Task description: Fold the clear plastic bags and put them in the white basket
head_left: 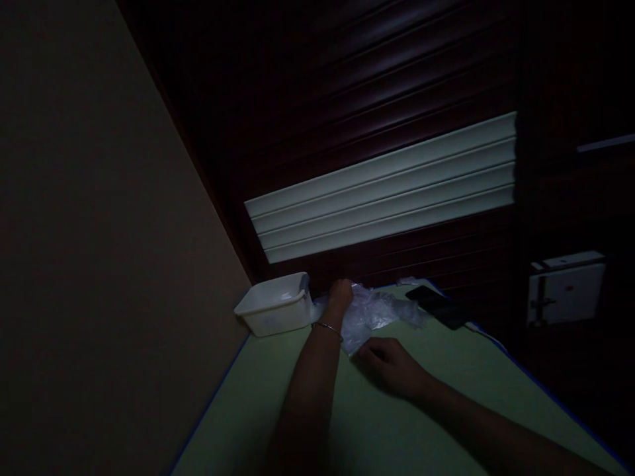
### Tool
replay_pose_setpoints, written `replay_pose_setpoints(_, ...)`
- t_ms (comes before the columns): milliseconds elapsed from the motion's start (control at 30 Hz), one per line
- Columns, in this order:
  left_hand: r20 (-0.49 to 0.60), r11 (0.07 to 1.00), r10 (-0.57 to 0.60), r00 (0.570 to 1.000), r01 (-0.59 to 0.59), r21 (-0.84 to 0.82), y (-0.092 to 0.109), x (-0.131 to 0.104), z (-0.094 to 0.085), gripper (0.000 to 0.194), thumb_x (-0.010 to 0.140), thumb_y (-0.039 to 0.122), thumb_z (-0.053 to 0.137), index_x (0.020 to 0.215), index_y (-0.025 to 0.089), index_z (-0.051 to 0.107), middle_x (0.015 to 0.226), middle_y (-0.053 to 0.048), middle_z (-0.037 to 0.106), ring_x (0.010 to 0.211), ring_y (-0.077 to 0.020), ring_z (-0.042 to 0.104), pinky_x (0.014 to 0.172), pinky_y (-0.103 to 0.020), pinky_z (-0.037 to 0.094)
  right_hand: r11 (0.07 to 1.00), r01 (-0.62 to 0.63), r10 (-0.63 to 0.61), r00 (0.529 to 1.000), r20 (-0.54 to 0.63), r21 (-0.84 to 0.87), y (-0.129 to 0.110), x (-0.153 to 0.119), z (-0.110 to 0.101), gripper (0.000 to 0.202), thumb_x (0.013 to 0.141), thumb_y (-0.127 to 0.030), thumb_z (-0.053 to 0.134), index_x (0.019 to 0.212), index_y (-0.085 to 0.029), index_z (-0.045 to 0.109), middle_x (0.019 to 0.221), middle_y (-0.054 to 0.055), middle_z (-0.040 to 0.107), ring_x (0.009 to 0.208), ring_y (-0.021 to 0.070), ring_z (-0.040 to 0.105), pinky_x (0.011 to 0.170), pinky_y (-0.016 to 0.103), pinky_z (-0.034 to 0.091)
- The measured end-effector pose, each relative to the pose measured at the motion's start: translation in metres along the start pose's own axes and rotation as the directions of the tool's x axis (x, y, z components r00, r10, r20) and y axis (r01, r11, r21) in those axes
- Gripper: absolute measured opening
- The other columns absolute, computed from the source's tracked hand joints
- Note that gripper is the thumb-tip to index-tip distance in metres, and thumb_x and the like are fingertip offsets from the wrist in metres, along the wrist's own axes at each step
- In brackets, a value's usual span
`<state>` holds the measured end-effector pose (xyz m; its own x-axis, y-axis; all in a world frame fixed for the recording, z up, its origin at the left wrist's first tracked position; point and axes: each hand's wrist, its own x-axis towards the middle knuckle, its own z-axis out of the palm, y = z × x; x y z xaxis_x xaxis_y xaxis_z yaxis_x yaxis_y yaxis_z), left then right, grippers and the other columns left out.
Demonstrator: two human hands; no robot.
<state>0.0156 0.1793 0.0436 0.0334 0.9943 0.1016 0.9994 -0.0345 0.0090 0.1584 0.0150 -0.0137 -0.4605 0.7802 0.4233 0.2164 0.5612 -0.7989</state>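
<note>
On the pale green tabletop point(317, 403) lies a crumpled clear plastic bag point(372, 311). My left hand point(341, 295), with a thin bracelet at the wrist, is closed on the bag's far left part. Nearer to me, my right hand point(389, 363) pinches the bag's near corner, fingers curled. A white plastic bin point(275, 317) stands just left of my left hand, with something pale inside that I cannot make out. The scene is dim, so the fingertips are hard to see.
A dark phone point(436, 306) with a white cable point(486, 336) lies at the table's right edge. Behind is a dark panelled wall with a pale slatted strip point(387, 188). A plain wall point(124, 264) borders the left side. A white box point(565, 291) is at far right.
</note>
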Motion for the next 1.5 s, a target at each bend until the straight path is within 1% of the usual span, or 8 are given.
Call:
replay_pose_setpoints(267,0.007,0.973,-0.187,0.982,0.187,-0.135,-0.01,0.029,0.022,0.026,0.09,0.028,0.06,0.11,0.012,0.064,0.112,-0.014,0.065,0.101,-0.0231,0.064,0.084,-0.036,0.053,1.0,-0.028,0.028,1.0,0.003,-0.011,-0.002,0.0,0.004,0.032,0.09,-0.029,0.047,0.073,-0.012,0.069,0.066,0.003,0.064,0.061,0.0134,0.053,0.057,0.024,0.037)
replay_pose_setpoints(500,-0.124,0.966,-0.139,0.982,0.107,-0.236,-0.017,0.024,0.015,0.025,0.09,0.018,0.05,0.104,0.015,0.07,0.108,-0.018,0.07,0.105,-0.0242,0.066,0.083,-0.028,0.047,1.0,-0.025,0.025,1.0,-0.007,-0.013,-0.003,0.002,0.004,0.032,0.088,-0.029,0.048,0.07,-0.013,0.068,0.066,0.002,0.064,0.061,0.0135,0.052,0.057,0.024,0.037)
replay_pose_setpoints(700,-0.259,0.95,0.006,0.966,-0.087,-0.301,-0.026,0.009,-0.019,0.029,0.093,0.03,0.048,0.091,0.018,0.075,0.098,-0.016,0.073,0.095,-0.0238,0.068,0.08,-0.028,0.047,1.0,-0.027,0.027,1.0,-0.013,-0.001,0.004,0.004,0.006,0.032,0.088,-0.03,0.047,0.069,-0.013,0.066,0.062,0.001,0.06,0.058,0.0129,0.049,0.054,0.024,0.035)
replay_pose_setpoints(900,-0.469,0.88,0.126,0.874,-0.317,-0.354,-0.027,-0.005,-0.072,0.027,0.093,0.03,0.051,0.09,0.017,0.074,0.1,-0.011,0.073,0.098,-0.0206,0.066,0.09,-0.028,0.045,0.999,-0.029,0.029,0.999,-0.015,0.033,0.003,0.005,0.003,0.036,0.089,-0.036,0.047,0.063,-0.014,0.062,0.06,-0.001,0.054,0.058,0.0124,0.046,0.054,0.024,0.033)
replay_pose_setpoints(1100,-0.605,0.796,0.068,0.793,-0.409,-0.446,-0.024,-0.036,-0.109,0.028,0.093,0.032,0.052,0.099,0.014,0.072,0.102,-0.009,0.074,0.096,-0.0181,0.067,0.086,-0.027,0.048,0.922,-0.158,0.207,0.973,-0.105,0.354,0.005,0.013,-0.003,0.038,0.083,-0.048,0.056,0.068,-0.015,0.066,0.055,-0.001,0.054,0.052,0.0124,0.047,0.05,0.024,0.035)
replay_pose_setpoints(1300,-0.65,0.564,-0.041,0.758,-0.519,-0.642,-0.005,-0.107,-0.068,0.014,0.084,0.027,0.064,0.086,0.016,0.072,0.089,-0.006,0.072,0.084,-0.0178,0.066,0.078,-0.028,0.05,0.584,-0.251,0.402,0.915,-0.007,0.772,-0.001,0.02,-0.011,0.049,0.087,-0.061,0.049,0.09,-0.014,0.062,0.073,0.006,0.066,0.053,0.0145,0.059,0.053,0.028,0.048)
replay_pose_setpoints(1400,-0.712,0.539,0.136,0.689,-0.655,-0.53,0.004,-0.142,-0.031,0.006,0.083,0.022,0.066,0.083,0.018,0.071,0.094,-0.007,0.07,0.092,-0.0184,0.064,0.088,-0.032,0.049,0.334,-0.28,0.408,0.904,0.13,0.9,-0.006,0.019,-0.018,0.052,0.088,-0.066,0.044,0.097,-0.017,0.058,0.087,0.011,0.07,0.066,0.0192,0.068,0.06,0.034,0.055)
replay_pose_setpoints(1500,-0.672,0.557,0.32,0.667,-0.707,-0.437,0.005,-0.165,-0.002,0.006,0.083,0.019,0.066,0.087,0.019,0.07,0.095,-0.007,0.069,0.096,-0.0194,0.062,0.091,-0.036,0.048,0.329,-0.231,0.369,0.924,0.1,0.916,-0.005,0.018,-0.021,0.033,0.086,-0.051,0.059,0.094,-0.018,0.06,0.087,0.007,0.071,0.071,0.0193,0.068,0.062,0.034,0.056)
